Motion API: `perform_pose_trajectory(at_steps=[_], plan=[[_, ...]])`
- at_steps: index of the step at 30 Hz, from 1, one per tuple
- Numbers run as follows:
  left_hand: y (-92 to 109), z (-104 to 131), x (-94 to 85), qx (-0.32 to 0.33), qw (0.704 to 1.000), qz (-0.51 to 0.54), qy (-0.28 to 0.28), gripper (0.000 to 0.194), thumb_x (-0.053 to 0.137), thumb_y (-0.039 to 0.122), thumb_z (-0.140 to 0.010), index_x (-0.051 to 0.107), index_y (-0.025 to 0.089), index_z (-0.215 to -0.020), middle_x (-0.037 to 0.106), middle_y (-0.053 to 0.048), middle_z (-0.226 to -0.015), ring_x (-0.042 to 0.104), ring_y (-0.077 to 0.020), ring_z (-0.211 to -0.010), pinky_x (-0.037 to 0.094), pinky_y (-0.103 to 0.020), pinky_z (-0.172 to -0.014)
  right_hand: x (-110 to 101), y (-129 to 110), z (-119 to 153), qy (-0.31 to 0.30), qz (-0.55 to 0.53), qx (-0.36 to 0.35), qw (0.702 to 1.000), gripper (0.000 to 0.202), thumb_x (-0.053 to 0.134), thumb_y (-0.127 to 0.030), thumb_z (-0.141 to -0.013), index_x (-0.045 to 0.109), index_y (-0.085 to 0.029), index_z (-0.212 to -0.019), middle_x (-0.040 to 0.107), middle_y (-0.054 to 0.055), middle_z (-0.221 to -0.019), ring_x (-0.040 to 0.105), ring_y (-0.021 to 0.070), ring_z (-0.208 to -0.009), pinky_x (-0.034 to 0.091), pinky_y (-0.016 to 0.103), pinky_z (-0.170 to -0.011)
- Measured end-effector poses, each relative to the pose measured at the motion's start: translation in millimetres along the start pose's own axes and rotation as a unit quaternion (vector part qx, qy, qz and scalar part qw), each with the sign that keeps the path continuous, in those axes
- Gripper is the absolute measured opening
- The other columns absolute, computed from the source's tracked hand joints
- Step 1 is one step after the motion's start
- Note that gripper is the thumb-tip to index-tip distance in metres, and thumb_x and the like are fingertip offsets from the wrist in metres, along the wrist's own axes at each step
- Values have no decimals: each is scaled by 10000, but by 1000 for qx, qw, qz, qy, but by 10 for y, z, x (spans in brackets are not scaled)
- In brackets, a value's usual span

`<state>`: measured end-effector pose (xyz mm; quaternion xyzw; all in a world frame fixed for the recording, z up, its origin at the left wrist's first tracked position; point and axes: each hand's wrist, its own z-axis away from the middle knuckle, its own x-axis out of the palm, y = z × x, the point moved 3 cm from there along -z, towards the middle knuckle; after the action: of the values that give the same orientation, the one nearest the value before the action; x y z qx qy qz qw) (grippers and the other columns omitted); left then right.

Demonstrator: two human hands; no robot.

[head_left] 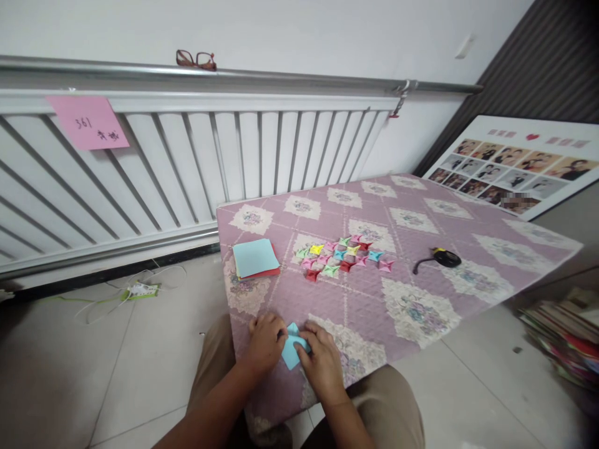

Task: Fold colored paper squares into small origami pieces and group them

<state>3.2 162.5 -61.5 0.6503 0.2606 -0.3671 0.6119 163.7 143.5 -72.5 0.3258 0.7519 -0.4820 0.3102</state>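
Observation:
A light blue sheet of paper (291,355), partly folded, lies on the patterned tablecloth near the front edge. My left hand (266,340) has its fingers curled at the paper's left side. On the right side, my right hand (322,358) pinches the paper between thumb and fingers. Farther back sits a stack of square paper (255,257), light blue on top with red and green edges beneath. Several small folded paper stars (346,265) in pink, red, yellow, green and blue are grouped to the right of the stack.
A black coiled cable (447,258) rests on the table's (369,312) right half. Behind stands a white radiator (196,162), with glasses (196,60) on the pipe above. A photo board (519,165) leans at the right. A power strip (141,290) lies on the floor, left.

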Motion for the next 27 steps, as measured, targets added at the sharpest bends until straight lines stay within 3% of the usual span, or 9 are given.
perform_pose_trajectory(at_steps=[7, 10, 15, 27], plan=[[-63, -15, -46, 60, 997, -17, -43, 148, 476, 128, -846, 592, 215, -876, 619, -16, -949, 501, -197, -963, 263, -383, -887, 21, -4, -10, 6, 2, -11, 1000, 47, 600, -215, -789, 646, -224, -797, 634, 87, -1062, 573, 259, -994, 460, 410, -847], [-109, -55, -80, 88, 993, -31, -75, 160, 512, 151, -830, 602, 231, -936, 627, -8, -961, 510, -200, -954, 274, -383, -872, 29, 0, -4, 7, 7, -15, 1000, 41, 598, -226, -797, 633, -224, -774, 636, 90, -1060, 571, 264, -986, 463, 415, -834], [-165, -103, -135, 124, 984, -61, -114, 91, 546, 199, -836, 625, 230, -869, 629, 1, -921, 520, -194, -928, 284, -367, -853, 31, 20, 1, 12, 5, -27, 1000, 46, 592, -217, -797, 630, -226, -776, 634, 90, -1060, 571, 258, -987, 466, 408, -833], [-199, 10, -64, 175, 972, -135, -82, 160, 463, 243, -939, 605, 214, -869, 590, -25, -930, 475, -208, -932, 275, -399, -870, 21, 9, 69, 20, 29, -78, 996, 115, 535, -168, -839, 616, -209, -768, 608, 75, -898, 525, 227, -868, 429, 371, -786]])
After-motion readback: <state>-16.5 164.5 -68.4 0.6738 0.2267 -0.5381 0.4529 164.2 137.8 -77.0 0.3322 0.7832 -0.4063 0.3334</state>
